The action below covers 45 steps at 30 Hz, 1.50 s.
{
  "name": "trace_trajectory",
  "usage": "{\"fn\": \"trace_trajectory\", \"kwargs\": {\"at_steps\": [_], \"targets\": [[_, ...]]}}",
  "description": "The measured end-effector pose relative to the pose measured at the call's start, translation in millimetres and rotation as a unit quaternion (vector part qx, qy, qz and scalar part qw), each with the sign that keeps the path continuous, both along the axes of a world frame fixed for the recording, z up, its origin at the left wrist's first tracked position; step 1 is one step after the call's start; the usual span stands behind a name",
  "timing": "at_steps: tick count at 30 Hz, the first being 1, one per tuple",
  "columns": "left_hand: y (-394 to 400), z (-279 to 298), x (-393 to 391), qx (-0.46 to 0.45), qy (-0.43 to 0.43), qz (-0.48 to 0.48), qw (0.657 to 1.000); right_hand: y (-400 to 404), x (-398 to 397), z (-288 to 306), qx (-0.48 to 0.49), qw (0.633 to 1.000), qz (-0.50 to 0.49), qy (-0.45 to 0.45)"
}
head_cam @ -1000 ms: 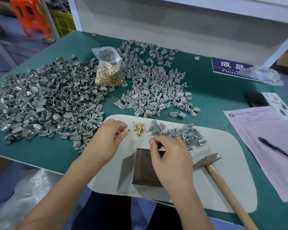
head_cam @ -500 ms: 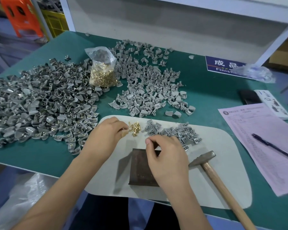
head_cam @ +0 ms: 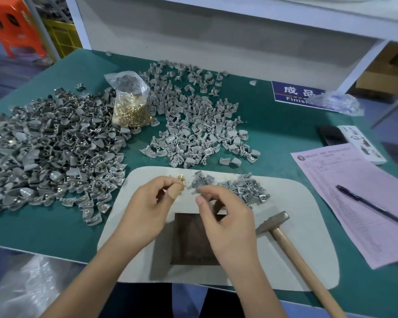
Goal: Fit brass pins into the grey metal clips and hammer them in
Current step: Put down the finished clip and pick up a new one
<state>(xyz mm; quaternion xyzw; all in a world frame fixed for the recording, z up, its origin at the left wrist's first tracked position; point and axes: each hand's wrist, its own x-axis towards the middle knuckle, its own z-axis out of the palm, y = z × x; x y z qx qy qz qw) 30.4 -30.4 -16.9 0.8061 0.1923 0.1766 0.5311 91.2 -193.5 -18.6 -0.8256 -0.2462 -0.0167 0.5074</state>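
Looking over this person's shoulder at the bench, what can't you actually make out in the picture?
- Head view: what the right hand pinches, hidden by its own fingers.
- Whether the left hand holds a brass pin: too small.
- Blue sign: covered by a plastic bag.
- Hammer handle: cut off by the bottom edge.
- Pink form: print too small.

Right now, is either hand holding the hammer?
No. The hammer lies untouched on the mat, right of both hands.

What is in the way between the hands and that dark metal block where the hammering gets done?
Nothing visible. The left hand and right hand hover just above the dark metal block, whose visible top is bare. The hammer lies off to its right on the grey mat, apart from the block.
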Motion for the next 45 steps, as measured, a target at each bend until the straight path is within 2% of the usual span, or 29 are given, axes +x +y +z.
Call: {"fn": "trace_trajectory", "kwargs": {"at_steps": [3, 7, 13, 16, 18, 19, 20, 21, 22, 23, 29, 34, 40, 45], "targets": [[-15.1, 12.8, 0.5, -0.128, 0.009, -0.071, 0.989, -4.7, 2.8, 3.3, 0.079, 0.997, 0.013, 0.024], [-21.5, 16.6, 5.9, -0.174, 0.006, -0.086, 0.981, -6.0, 3.2, 5.0, 0.111, 0.993, 0.027, 0.038], [-10.3, 19.7, 11.4, -0.168, 0.025, -0.118, 0.978, -8.5, -1.5, 2.7, 0.12, 0.993, 0.002, -0.007], [-6.3, 21.1, 20.2, -0.148, 0.005, -0.127, 0.981, -6.8, -3.9, 4.5, 0.116, 0.993, -0.018, -0.027], [-5.0, 18.5, 31.2, -0.041, -0.002, -0.099, 0.994, -6.0, -3.3, 3.7, 0.108, 0.993, -0.037, -0.017], [-3.5, 16.7, 37.7, 0.068, 0.015, -0.073, 0.995, -5.6, -2.9, 2.9, 0.105, 0.994, -0.041, -0.007], [-2.4, 15.2, 43.7, 0.207, 0.046, -0.047, 0.976, -5.7, -3.1, 1.8, 0.099, 0.994, -0.039, 0.001], [-2.1, 12.8, 49.1, 0.323, 0.082, -0.034, 0.942, -5.5, -3.2, 1.2, 0.091, 0.995, -0.036, 0.003], [-2.5, 9.9, 53.9, 0.39, 0.112, -0.037, 0.913, -5.5, -3.4, 0.9, 0.08, 0.996, -0.032, 0.0], [-3.3, 7.0, 58.1, 0.416, 0.137, -0.05, 0.898, -5.2, -3.5, 1.0, 0.071, 0.997, -0.029, -0.004], [0.1, -0.6, 64.2, 0.389, 0.168, -0.093, 0.901, -5.2, -2.4, 1.4, 0.057, 0.998, -0.029, -0.013], [0.4, 1.7, 67.0, 0.392, 0.181, -0.089, 0.898, -5.5, -3.0, 1.3, 0.059, 0.998, -0.025, 0.0], [-0.6, 21.2, 38.5, 0.295, 0.096, -0.069, 0.948, -7.0, 0.3, 1.3, 0.082, 0.996, -0.036, 0.02], [-19.5, 40.9, -7.6, 0.248, 0.077, -0.12, 0.958, -12.4, -1.4, 11.2, 0.119, 0.992, -0.043, 0.027]]}}
